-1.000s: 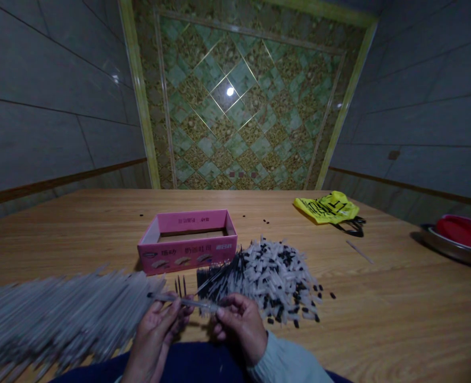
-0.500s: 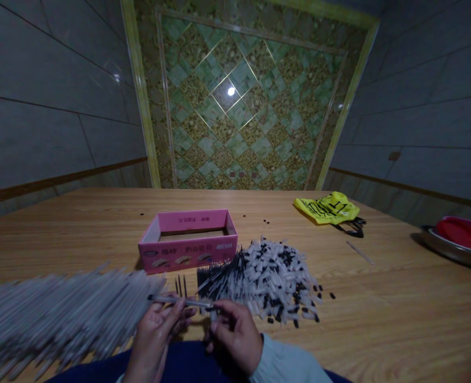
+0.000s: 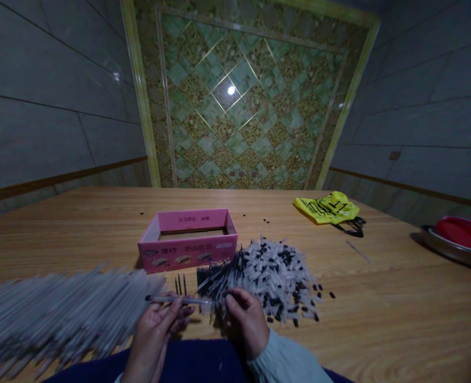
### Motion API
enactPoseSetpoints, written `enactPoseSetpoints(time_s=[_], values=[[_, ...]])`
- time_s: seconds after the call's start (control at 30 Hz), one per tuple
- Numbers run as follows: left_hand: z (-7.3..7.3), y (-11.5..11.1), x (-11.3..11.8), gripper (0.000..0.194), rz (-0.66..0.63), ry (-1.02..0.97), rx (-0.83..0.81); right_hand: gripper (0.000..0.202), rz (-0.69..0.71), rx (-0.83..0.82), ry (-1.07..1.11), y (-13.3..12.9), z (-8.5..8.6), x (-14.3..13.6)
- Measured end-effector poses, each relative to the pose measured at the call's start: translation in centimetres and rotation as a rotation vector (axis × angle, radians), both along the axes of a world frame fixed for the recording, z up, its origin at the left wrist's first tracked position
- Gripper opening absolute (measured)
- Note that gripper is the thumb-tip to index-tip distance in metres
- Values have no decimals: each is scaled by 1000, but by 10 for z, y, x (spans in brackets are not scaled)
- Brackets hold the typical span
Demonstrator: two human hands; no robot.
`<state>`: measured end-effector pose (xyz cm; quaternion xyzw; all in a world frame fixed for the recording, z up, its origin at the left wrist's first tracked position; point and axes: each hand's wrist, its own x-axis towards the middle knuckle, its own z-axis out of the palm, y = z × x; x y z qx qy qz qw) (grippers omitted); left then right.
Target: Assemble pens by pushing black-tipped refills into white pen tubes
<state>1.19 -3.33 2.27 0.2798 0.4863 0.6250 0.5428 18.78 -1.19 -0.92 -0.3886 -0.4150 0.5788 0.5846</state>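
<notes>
Pen tube (image 3: 195, 301), left hand (image 3: 157, 324) pinching it, right hand (image 3: 248, 320) curled near its end, grip unclear

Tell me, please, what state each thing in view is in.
Held tube: nearly level.
Left hand: closed on held tube.
Right hand: curled, contents unclear.
Pink box: upright, open-topped.
Clear tubes: piled lengthwise.
Small pieces: heaped loosely.
Yellow bag: crumpled.
Metal dish: upright, red item inside.

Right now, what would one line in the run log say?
left hand: holding slim clear plastic tube with black end | right hand: near tube's other end, grip unclear | open pink cardboard box: beyond hands
</notes>
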Motion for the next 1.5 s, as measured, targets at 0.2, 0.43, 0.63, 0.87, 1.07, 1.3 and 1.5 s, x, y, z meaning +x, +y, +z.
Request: enactPoseSetpoints(time_s=[0.2,0.43,0.63,0.87,1.07,1.3,1.5], values=[[1,-1,0,53,18,-13,-3,51,102,-125,95,-8,7,-8],[2,-2,3,50,21,-10,-12,50,81,-93,101,-12,14,-9],[7,-5,9,41,-31,-20,0,46,90,-68,97,-14,19,-11],[1,-4,8,40,-35,-49,20,47,64,-81,59,-15,19,-12],[-4,-5,6,29,-125,-15,66,51,70,-139,81,-13,16,-11],[0,-3,10,36,-41,-4,43,51,147,-94,61,-15,16,-10],[-3,1,0,39,30,4,46,52,197,-75,102,-13,11,-7]])
